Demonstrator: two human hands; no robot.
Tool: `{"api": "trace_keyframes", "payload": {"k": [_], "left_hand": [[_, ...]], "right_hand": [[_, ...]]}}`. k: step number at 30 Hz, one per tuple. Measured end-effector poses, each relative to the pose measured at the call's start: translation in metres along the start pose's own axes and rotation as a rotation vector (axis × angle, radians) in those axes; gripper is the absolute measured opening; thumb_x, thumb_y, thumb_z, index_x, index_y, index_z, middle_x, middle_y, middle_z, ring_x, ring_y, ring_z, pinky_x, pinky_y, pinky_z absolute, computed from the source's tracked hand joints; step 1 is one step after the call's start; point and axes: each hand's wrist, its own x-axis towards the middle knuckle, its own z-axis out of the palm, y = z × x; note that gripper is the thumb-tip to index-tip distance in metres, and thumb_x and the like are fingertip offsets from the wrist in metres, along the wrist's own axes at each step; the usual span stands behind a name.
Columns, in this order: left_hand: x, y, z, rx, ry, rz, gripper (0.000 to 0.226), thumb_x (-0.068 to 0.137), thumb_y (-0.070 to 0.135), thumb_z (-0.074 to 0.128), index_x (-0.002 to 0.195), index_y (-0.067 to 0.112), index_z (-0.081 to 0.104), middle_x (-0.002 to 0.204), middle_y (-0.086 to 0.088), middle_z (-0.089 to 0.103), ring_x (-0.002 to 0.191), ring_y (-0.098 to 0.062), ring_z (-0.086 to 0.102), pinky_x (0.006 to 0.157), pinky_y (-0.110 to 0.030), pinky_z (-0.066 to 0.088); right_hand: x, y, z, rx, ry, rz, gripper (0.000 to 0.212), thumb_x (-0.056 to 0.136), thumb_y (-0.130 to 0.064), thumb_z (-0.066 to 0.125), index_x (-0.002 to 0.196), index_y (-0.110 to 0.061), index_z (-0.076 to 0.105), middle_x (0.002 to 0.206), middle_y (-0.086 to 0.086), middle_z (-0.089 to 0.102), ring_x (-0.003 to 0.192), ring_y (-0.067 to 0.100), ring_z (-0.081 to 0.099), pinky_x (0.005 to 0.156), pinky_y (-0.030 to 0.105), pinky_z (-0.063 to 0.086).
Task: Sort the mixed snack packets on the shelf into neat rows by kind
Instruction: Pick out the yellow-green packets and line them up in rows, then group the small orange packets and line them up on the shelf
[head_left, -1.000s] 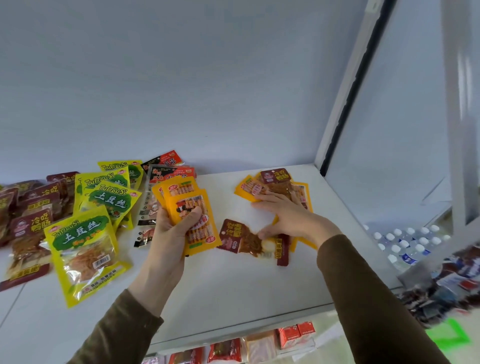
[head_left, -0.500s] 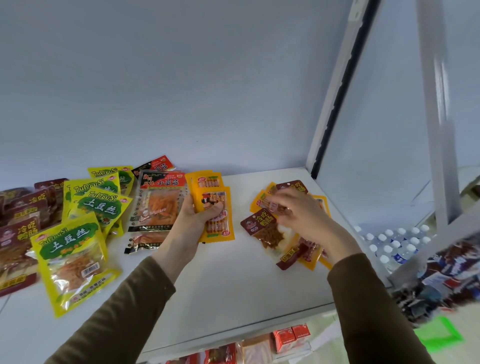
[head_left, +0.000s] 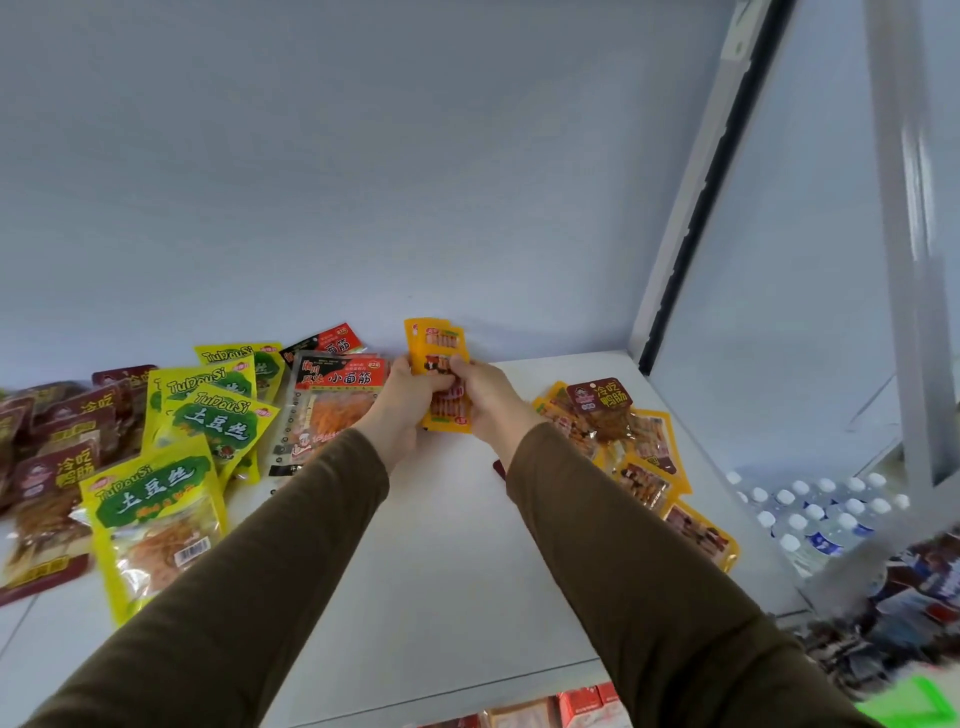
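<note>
Head view: yellow-green packets (head_left: 156, 514) and maroon packets (head_left: 49, 467) crowded the white shelf (head_left: 441, 571) at nine o'clock; water bottles (head_left: 821, 514) stood below at four o'clock. Orange packets (head_left: 440, 374), stacked upright at twelve o'clock, were gripped by left hand (head_left: 402, 400) and right hand (head_left: 485, 397). Earlier, only the left held them.

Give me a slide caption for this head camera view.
Both hands hold orange packets above the shelf.
</note>
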Motion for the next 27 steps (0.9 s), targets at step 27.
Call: {"api": "trace_keyframes", "payload": {"k": [27], "left_hand": [[-0.008,-0.011,-0.007,0.215,0.067,0.007,0.057,0.103,0.006,0.047,0.155,0.024,0.034,0.125,-0.005,0.065,0.101,-0.025,0.069,0.074,-0.038,0.058]], "right_hand": [[-0.033,0.018,-0.005,-0.443,0.028,-0.299,0.049,0.106,-0.007,0.039,0.153,-0.02,0.045,0.148,0.002,0.052,0.134,0.021,0.05,0.102,0.028,0.042]]}}
